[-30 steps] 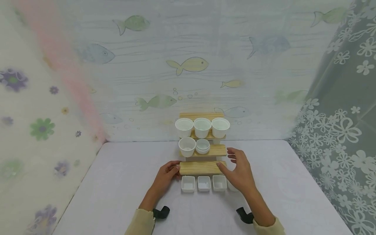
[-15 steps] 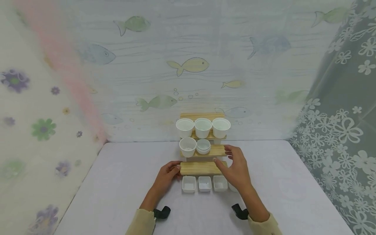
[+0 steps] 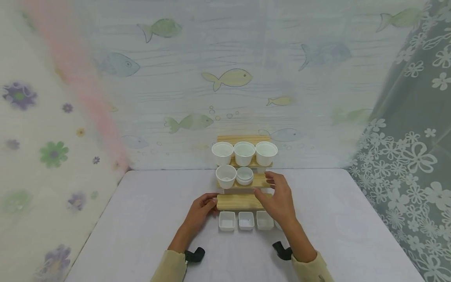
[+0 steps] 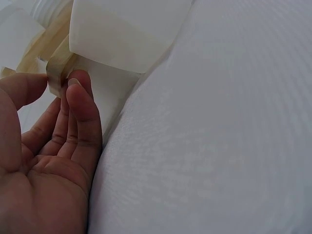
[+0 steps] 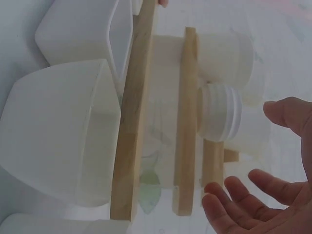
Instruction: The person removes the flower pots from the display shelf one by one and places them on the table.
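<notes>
A tiered wooden stand holds white cups. Its lowest board (image 3: 237,202) is pinched at the left end by my left hand (image 3: 198,214), between thumb and fingers (image 4: 80,102). My right hand (image 3: 280,201) hovers at the stand's right side, fingers spread, holding nothing. Its thumb (image 5: 280,112) and fingertips are apart from the small stacked round bowls (image 5: 219,112), which sit on the middle board (image 3: 260,181). Left of those bowls stands a taller white cup (image 3: 226,178). Three white cups fill the board above, the middle cup (image 3: 244,154) among them.
Several small square white dishes line the tablecloth (image 3: 141,235) before the stand: a left dish (image 3: 227,221), a middle dish (image 3: 246,221) and a right dish (image 3: 265,221). Another is mostly hidden by my right wrist. A fish-patterned curtain (image 3: 190,98) hangs behind.
My right hand has moved left and slightly up, from beside the stand to over the right end of the middle board. My left hand keeps its place on the lowest board.
</notes>
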Demonstrator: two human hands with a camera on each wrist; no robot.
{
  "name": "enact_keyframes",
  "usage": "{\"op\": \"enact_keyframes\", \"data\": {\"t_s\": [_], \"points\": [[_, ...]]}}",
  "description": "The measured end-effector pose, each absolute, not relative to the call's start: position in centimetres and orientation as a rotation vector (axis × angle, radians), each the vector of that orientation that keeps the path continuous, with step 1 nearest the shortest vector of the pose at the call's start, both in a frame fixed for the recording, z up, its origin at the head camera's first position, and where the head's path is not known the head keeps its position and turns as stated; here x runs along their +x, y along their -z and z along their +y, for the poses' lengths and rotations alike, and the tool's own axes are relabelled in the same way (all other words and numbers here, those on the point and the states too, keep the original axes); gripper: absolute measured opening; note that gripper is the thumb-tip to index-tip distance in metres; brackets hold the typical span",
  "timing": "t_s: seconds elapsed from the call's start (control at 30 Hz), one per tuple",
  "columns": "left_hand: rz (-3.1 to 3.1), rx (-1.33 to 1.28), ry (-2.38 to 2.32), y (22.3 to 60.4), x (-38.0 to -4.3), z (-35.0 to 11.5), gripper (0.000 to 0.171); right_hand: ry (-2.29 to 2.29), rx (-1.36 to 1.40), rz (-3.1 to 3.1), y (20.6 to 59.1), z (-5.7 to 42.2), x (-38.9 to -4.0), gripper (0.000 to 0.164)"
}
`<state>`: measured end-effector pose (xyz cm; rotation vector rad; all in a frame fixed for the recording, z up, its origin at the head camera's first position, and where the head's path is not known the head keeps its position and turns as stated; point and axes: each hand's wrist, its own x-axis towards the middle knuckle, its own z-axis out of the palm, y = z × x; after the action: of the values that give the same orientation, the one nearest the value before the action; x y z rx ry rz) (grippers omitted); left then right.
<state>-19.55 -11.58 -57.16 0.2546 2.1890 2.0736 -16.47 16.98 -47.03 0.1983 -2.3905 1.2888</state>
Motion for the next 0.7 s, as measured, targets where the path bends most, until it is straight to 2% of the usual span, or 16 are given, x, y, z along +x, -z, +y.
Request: {"op": "enact_keyframes", "data": {"t_s": [0.7], "points": [[2.240, 0.221, -2.070, 57.0, -17.1, -10.6, 0.038, -1.355, 0.269, -2.366, 47.3, 16.5, -16.5, 0.065]]}}
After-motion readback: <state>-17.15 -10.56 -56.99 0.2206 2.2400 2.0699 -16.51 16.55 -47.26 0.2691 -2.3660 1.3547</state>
